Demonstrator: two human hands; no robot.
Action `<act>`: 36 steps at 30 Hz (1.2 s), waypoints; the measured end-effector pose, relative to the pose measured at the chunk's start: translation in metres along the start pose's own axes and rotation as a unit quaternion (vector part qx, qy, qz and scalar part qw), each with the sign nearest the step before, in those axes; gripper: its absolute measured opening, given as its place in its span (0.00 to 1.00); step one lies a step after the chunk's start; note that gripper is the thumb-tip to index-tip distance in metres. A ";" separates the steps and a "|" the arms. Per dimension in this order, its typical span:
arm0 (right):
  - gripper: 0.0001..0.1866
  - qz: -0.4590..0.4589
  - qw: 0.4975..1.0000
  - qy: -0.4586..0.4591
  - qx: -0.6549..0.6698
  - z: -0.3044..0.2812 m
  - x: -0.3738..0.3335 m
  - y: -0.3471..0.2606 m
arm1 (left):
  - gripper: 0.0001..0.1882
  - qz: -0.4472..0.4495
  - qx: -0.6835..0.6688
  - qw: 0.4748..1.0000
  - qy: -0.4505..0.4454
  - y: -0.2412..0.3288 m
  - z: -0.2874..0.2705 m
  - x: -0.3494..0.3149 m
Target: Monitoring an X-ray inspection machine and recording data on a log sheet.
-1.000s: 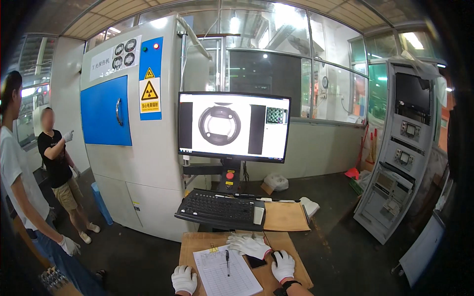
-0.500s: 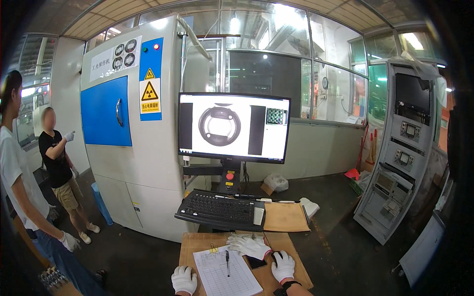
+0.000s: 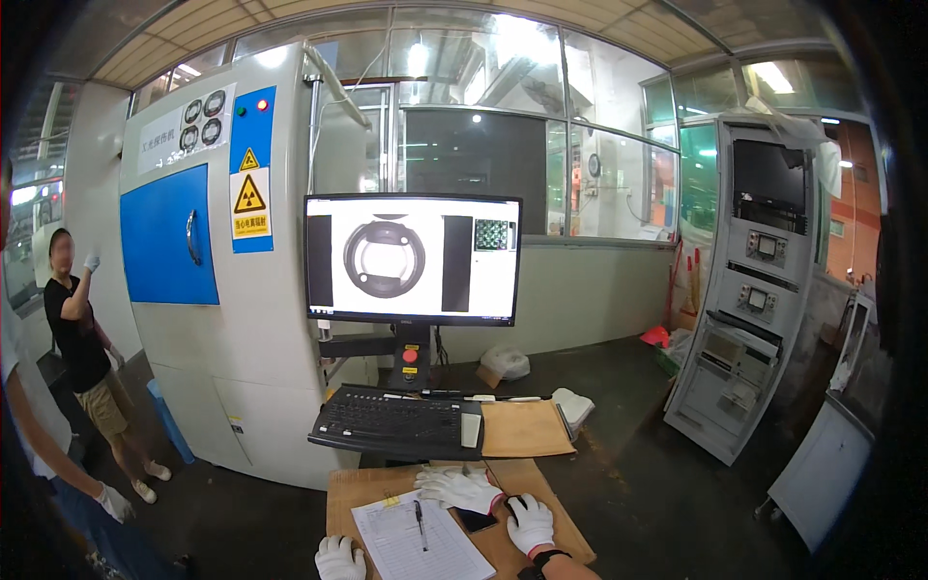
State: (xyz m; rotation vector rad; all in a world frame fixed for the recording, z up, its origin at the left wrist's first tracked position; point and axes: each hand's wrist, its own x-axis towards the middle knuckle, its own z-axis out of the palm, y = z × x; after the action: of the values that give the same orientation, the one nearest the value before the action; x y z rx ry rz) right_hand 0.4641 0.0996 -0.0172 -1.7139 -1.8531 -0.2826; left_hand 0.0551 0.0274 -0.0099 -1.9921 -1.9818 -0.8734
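My left hand (image 3: pixel 339 559), in a white knit glove, rests by the left edge of a cardboard-topped surface (image 3: pixel 340 493), fingers lying down with nothing seen in them. Beside it lies a printed paper form (image 3: pixel 406 549) with a black pen (image 3: pixel 420 527) on top and a yellow clip at its upper edge. My right hand (image 3: pixel 530 527), also gloved, is closed over a dark computer mouse, mostly hidden under the fingers. A pair of white gloves (image 3: pixel 459 489) lies between the hands, partly over a flat black object (image 3: pixel 476 520). The monitor (image 3: pixel 413 259) displays a grey ring-shaped part.
Behind the surface are a black keyboard (image 3: pixel 391 422) and a tan folder (image 3: pixel 525 429). A red button (image 3: pixel 410 356) sits under the monitor. A large cabinet (image 3: pixel 271 387) with a blue door (image 3: pixel 169 237) stands left, near two people. An instrument rack (image 3: pixel 735 319) stands right.
The view has turned to the right, so everything sits further left. The person in black has raised a gloved hand higher. My hands keep their places.
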 end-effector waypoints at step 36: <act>0.24 0.002 1.000 -0.006 -0.030 -0.002 -0.001 -0.002 | 0.15 -0.001 0.017 1.000 0.012 -0.003 0.007 -0.002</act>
State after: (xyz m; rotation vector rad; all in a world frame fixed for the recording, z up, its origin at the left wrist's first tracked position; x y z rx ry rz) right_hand 0.4626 0.0968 -0.0156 -1.7634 -1.8668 -0.3293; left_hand 0.0541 0.0294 -0.0174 -1.9525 -1.9733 -0.8530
